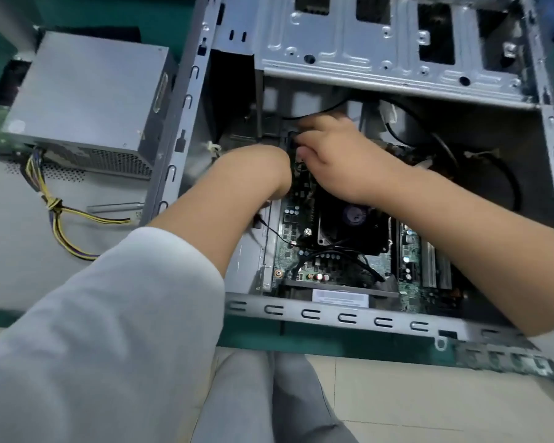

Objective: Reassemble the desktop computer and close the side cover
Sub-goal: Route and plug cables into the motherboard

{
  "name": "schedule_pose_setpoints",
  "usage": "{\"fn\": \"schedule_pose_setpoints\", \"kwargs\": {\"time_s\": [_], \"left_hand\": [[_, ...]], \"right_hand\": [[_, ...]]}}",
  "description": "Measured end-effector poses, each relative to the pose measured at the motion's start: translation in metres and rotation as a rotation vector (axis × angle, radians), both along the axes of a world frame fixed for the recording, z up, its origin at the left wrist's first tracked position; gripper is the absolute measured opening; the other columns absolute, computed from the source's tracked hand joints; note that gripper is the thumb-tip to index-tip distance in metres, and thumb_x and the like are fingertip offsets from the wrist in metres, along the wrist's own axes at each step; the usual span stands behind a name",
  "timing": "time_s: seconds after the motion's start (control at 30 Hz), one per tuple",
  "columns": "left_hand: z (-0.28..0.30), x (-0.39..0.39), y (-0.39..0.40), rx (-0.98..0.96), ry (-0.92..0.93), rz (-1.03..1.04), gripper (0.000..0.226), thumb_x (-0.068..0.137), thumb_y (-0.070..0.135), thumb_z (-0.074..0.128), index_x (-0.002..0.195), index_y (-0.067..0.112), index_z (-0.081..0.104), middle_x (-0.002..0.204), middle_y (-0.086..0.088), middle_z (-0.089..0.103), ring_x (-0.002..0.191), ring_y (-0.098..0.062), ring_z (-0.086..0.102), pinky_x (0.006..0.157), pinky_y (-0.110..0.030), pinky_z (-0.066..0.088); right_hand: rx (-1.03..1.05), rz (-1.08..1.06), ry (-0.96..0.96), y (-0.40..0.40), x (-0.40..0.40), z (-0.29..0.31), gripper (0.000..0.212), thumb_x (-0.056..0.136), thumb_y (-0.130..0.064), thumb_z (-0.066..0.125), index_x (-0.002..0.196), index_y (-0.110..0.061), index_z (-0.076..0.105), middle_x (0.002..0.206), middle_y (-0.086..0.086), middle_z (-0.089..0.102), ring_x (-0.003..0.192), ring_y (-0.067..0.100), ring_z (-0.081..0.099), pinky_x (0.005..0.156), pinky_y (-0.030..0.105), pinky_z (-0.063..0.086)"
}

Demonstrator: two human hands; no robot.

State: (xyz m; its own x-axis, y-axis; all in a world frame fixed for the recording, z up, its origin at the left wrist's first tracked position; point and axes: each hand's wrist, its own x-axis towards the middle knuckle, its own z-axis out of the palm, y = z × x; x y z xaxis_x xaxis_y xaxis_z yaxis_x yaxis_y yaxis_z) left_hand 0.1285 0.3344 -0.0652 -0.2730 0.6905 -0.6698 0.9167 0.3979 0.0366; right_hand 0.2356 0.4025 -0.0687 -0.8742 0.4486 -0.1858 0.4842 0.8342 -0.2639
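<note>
The open grey computer case (333, 318) lies on its side with the green motherboard (304, 260) and black CPU cooler (352, 225) exposed. Both hands reach into the case above the cooler. My right hand (339, 155) has its fingers curled round a small black part (293, 139) at the board's far edge. My left hand (263, 174) is bent at the wrist, its fingers hidden beneath the right hand and the board edge, so its grasp is unclear. The grey power supply (87, 94) sits outside the case to the left, its yellow and black cables (58, 212) trailing.
The power supply rests on a grey panel (13, 235) lying on the green mat (115, 11). The drive cage (381, 43) spans the case's far side. Black cables (506, 180) loop at the right inside. Memory modules (429, 263) stand right of the cooler. My legs are below.
</note>
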Motion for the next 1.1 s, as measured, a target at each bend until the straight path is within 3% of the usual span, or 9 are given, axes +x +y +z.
{"fn": "schedule_pose_setpoints", "kwargs": {"time_s": [0.1, 0.17, 0.2, 0.27, 0.33, 0.57, 0.73, 0.93, 1.1], "left_hand": [[0.002, 0.001, 0.0, -0.039, 0.005, 0.002, 0.01, 0.088, 0.01, 0.058, 0.095, 0.009, 0.05, 0.089, -0.011, 0.05, 0.088, -0.029, 0.052, 0.091, -0.043, 0.049], [0.002, 0.001, 0.0, -0.051, 0.001, -0.005, 0.027, 0.088, 0.009, 0.056, 0.114, 0.007, 0.053, 0.106, -0.014, 0.055, 0.098, -0.031, 0.056, 0.093, -0.043, 0.048], [0.003, 0.001, 0.001, -0.05, -0.001, -0.002, 0.03, 0.087, 0.009, 0.056, 0.117, 0.007, 0.053, 0.109, -0.013, 0.056, 0.1, -0.031, 0.056, 0.093, -0.043, 0.048], [0.006, 0.001, 0.002, -0.043, -0.012, -0.005, 0.016, 0.088, 0.009, 0.053, 0.103, 0.008, 0.056, 0.1, -0.011, 0.054, 0.094, -0.03, 0.055, 0.091, -0.042, 0.049], [0.006, 0.002, 0.002, -0.053, -0.006, -0.028, 0.009, 0.089, 0.009, 0.05, 0.08, 0.007, 0.05, 0.087, -0.009, 0.052, 0.087, -0.03, 0.054, 0.088, -0.042, 0.049], [0.003, 0.004, 0.005, -0.143, -0.002, -0.119, 0.015, 0.089, 0.006, 0.051, 0.075, 0.006, 0.047, 0.076, -0.008, 0.049, 0.085, -0.029, 0.056, 0.087, -0.04, 0.05], [0.002, 0.008, 0.006, -0.163, 0.004, -0.189, 0.008, 0.092, 0.007, 0.049, 0.084, 0.005, 0.048, 0.076, -0.007, 0.044, 0.085, -0.028, 0.052, 0.085, -0.037, 0.048], [0.006, 0.009, 0.006, -0.163, -0.001, -0.206, 0.004, 0.093, 0.011, 0.05, 0.092, 0.007, 0.049, 0.09, -0.009, 0.05, 0.09, -0.028, 0.054, 0.087, -0.036, 0.048], [0.002, 0.007, 0.005, -0.174, -0.003, -0.139, 0.023, 0.089, 0.008, 0.053, 0.069, 0.006, 0.044, 0.072, -0.006, 0.046, 0.082, -0.028, 0.052, 0.085, -0.039, 0.048]], "right_hand": [[0.091, 0.047, -0.133, 0.008, -0.017, -0.009, 0.046, 0.102, -0.035, 0.03, 0.121, -0.005, 0.06, 0.149, 0.013, 0.033, 0.143, 0.031, 0.015, 0.116, 0.047, 0.013], [0.157, 0.041, -0.202, 0.01, -0.023, -0.012, 0.053, 0.101, -0.044, 0.025, 0.127, -0.011, 0.058, 0.152, 0.009, 0.03, 0.145, 0.027, 0.008, 0.117, 0.047, -0.001], [0.192, 0.025, -0.229, 0.011, -0.026, -0.012, 0.054, 0.1, -0.046, 0.025, 0.128, -0.013, 0.058, 0.149, 0.009, 0.034, 0.144, 0.028, 0.012, 0.117, 0.047, 0.001], [0.252, -0.007, -0.236, 0.013, -0.028, -0.008, 0.05, 0.098, -0.044, 0.031, 0.121, -0.01, 0.061, 0.134, 0.014, 0.048, 0.131, 0.034, 0.034, 0.109, 0.045, 0.023], [0.238, -0.054, -0.176, 0.015, -0.026, -0.001, 0.039, 0.094, -0.036, 0.04, 0.112, -0.007, 0.06, 0.119, 0.017, 0.054, 0.113, 0.035, 0.048, 0.087, 0.039, 0.038], [0.149, -0.235, -0.081, 0.003, 0.022, 0.011, 0.023, 0.096, -0.018, 0.046, 0.117, -0.01, 0.042, 0.1, 0.021, 0.062, 0.085, 0.04, 0.055, 0.065, 0.04, 0.043], [-0.023, -0.28, -0.054, 0.001, 0.035, 0.016, 0.028, 0.1, -0.029, 0.042, 0.12, -0.018, 0.058, 0.111, 0.017, 0.064, 0.103, 0.037, 0.057, 0.085, 0.041, 0.048], [-0.178, -0.467, 0.123, 0.004, -0.007, 0.013, 0.021, 0.093, -0.026, 0.057, 0.109, -0.022, 0.07, 0.108, 0.006, 0.068, 0.105, 0.028, 0.058, 0.086, 0.028, 0.043], [-0.068, -0.552, -0.061, 0.0, -0.031, -0.006, 0.029, 0.089, -0.017, 0.053, 0.111, -0.031, 0.066, 0.119, 0.004, 0.06, 0.117, 0.028, 0.05, 0.097, 0.037, 0.037]]}}
